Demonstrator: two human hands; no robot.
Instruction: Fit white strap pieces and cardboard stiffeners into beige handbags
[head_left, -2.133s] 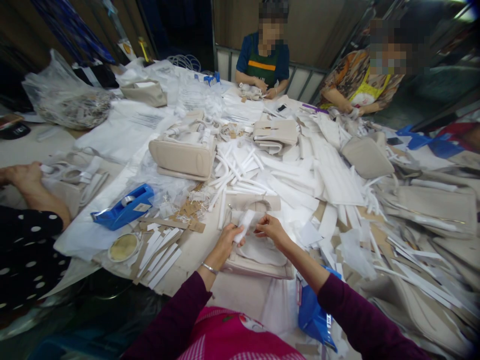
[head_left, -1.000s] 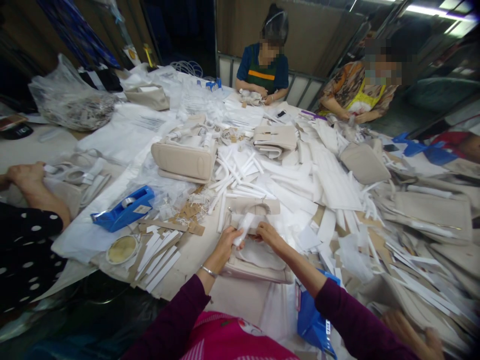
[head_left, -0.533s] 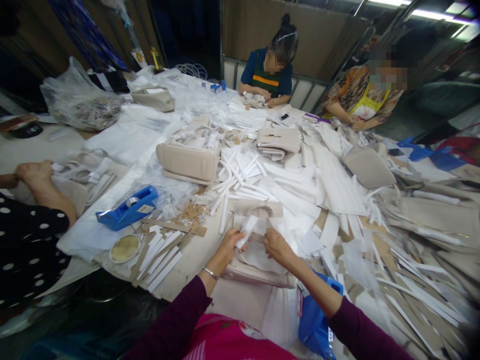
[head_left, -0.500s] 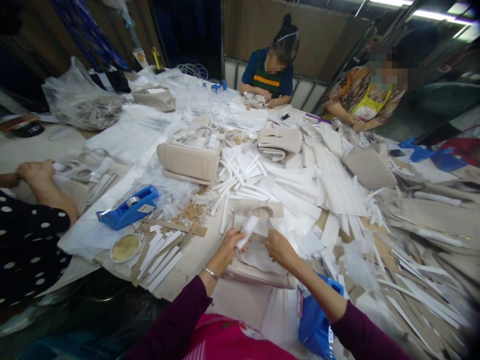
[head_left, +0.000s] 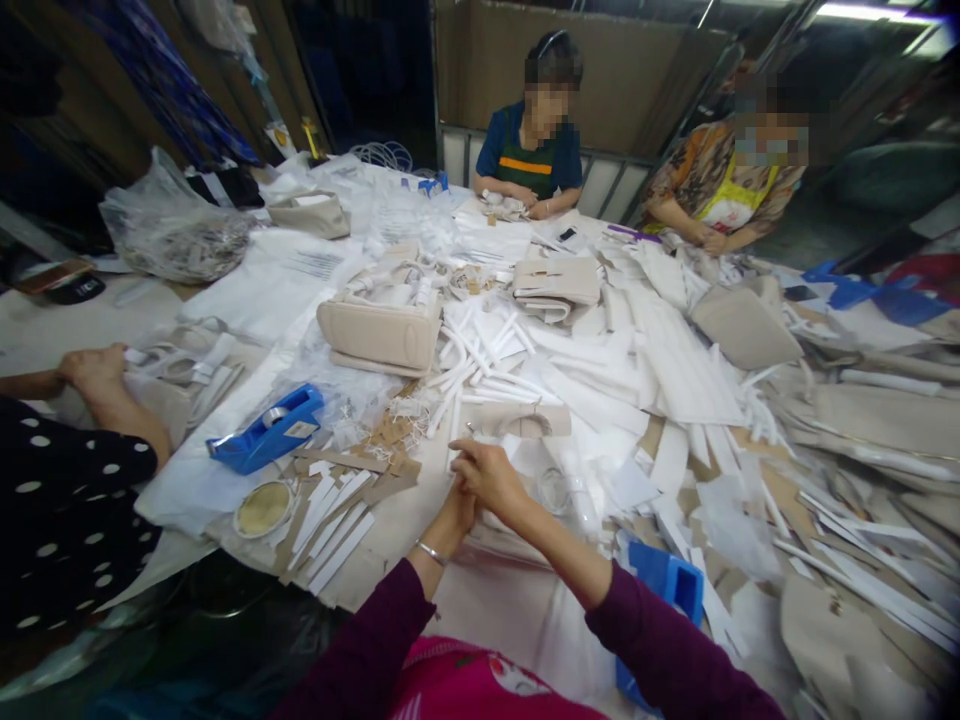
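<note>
Both my hands meet over a beige handbag (head_left: 499,540) lying in front of me. My right hand (head_left: 495,480) crosses above the left, its fingers bent and pressed together; what they grip, if anything, is hidden. Beneath it is my left hand (head_left: 457,512), whose fingers are mostly covered. A beige curved strap piece (head_left: 559,420) lies just beyond my hands. To their right are a clear ring-shaped piece (head_left: 553,488) and a white wrapped roll (head_left: 583,505).
Blue tape dispensers stand left (head_left: 274,430) and right (head_left: 667,580). White tubes (head_left: 487,350), paper strips (head_left: 341,520), a round tin (head_left: 264,508) and another beige bag (head_left: 382,330) crowd the table. A co-worker's hands (head_left: 94,370) are at left; two people sit opposite.
My right hand has moved left, from the bag's right side to over my left hand. The white wrapped piece that was in my left hand no longer shows there. The view has shifted slightly.
</note>
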